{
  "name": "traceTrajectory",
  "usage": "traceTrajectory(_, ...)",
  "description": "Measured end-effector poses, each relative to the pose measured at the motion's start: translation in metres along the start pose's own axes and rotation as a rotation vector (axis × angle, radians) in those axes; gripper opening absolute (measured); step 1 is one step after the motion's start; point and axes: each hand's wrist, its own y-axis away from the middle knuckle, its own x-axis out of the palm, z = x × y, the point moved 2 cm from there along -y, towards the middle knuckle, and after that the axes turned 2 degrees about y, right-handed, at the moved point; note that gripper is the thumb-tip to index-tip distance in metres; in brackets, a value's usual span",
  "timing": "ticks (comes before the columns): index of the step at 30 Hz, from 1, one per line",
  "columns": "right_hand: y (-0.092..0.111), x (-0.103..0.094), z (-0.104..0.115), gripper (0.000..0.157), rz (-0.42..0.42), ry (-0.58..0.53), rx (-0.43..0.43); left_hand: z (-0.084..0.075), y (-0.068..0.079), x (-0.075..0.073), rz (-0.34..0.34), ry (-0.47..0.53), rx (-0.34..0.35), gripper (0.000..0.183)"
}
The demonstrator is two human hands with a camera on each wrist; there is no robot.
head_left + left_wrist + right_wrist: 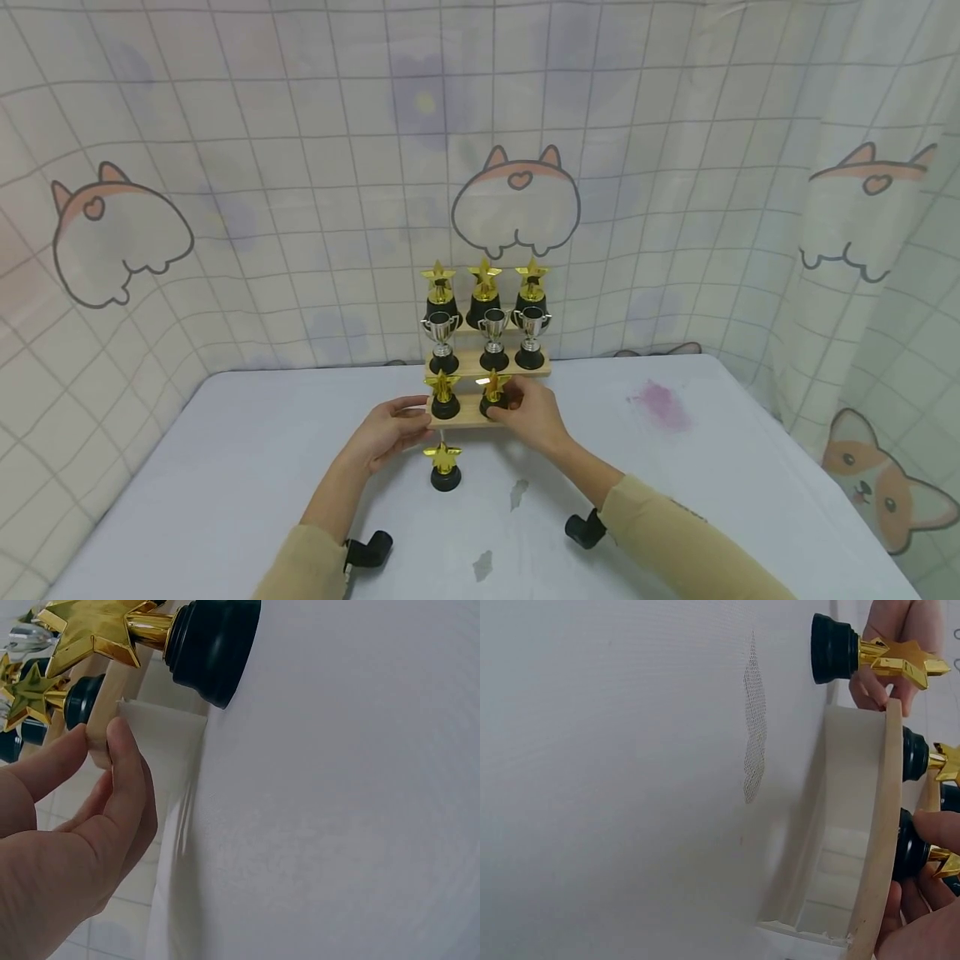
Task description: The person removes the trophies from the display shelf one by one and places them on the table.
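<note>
A tiered wooden shelf stands at the back of the white table. At the left end of its lowest board my left hand pinches the wood between thumb and fingers. My right hand grips the black base of a gold star trophy, which stands upright on that same board. Left of it on the board is another star trophy. One more star trophy stands on the table in front of the shelf, close to my left hand.
Three silver cup trophies stand on the middle tier and three gold star trophies on the top tier. A gridded curtain with cartoon prints hangs close behind the shelf. Grey patches and a pink stain mark the white tablecloth.
</note>
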Motion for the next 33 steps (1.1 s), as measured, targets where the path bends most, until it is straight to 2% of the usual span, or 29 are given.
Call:
traceTrajectory(16, 0.004, -0.003, 0.000, 0.030, -0.028, -0.013, 0.020, 0.002, 0.000, -0.002, 0.014, 0.004, 0.007, 0.053)
traceTrajectory(25, 0.012, -0.009, 0.005, 0.032, -0.013, -0.067, 0.016, 0.001, 0.000, -0.001, 0.017, 0.007, 0.012, 0.054)
traceTrajectory(33, 0.021, -0.010, 0.005, 0.031, -0.005, -0.073, 0.010, 0.000, 0.002, -0.001, 0.031, 0.004, 0.010, 0.055)
